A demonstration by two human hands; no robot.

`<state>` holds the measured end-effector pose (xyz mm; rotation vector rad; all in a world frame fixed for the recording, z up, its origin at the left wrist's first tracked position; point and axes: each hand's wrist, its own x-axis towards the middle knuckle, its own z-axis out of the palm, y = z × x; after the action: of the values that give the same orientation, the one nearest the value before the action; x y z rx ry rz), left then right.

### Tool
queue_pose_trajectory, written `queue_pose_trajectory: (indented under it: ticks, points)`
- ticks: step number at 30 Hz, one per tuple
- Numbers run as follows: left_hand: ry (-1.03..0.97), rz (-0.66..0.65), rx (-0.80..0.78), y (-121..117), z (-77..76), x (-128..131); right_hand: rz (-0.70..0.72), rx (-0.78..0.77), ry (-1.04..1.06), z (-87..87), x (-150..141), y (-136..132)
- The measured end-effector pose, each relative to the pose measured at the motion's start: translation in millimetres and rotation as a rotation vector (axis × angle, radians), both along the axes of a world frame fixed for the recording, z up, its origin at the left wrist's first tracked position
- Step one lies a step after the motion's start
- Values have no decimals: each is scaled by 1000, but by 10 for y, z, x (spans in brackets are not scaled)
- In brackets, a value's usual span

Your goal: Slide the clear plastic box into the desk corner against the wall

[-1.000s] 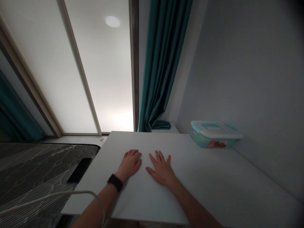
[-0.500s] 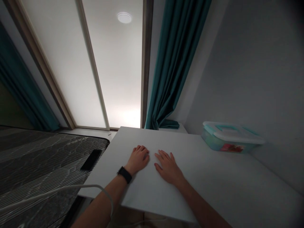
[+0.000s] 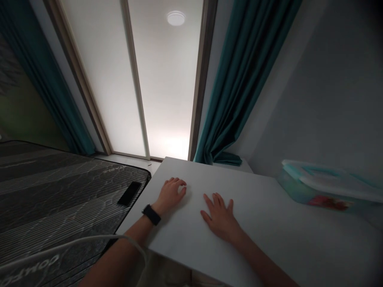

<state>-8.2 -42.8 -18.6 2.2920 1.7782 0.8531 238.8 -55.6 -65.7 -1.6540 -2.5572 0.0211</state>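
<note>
My left hand (image 3: pixel 171 195) is over the left part of the white table (image 3: pixel 194 239), fingers loosely curved with a gap between thumb and forefinger and nothing held. A dark watch (image 3: pixel 151 214) is on that wrist. To its right, my right hand (image 3: pixel 220 217) rests on the tabletop, palm down with its fingers spread. The hands are apart from each other. A plastic box (image 3: pixel 326 183) with a white lid, turquoise handle and red picture label stands on the table, well to the right of my right hand.
A dark phone-like slab (image 3: pixel 129 193) lies on the grey patterned mattress (image 3: pixel 74 187) left of the table. A white cable (image 3: pixel 98 238) crosses in front of my left forearm. Behind are a teal curtain (image 3: pixel 248 75) and frosted sliding doors (image 3: pixel 167 87).
The view has turned and tilted, shifting the box to the right. My hands have moved farther apart, and the right hand's fingers are spread wider.
</note>
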Motion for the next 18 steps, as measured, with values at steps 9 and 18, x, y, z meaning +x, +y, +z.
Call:
queue_pose_trajectory:
  ticks: [9,18]
  points:
    - [93,604,-245,68,-405,-1996,40,74,-82,-231,77,92]
    - [145,795,-507,116,-1315,-2309,81,249,-38,-427,185,79]
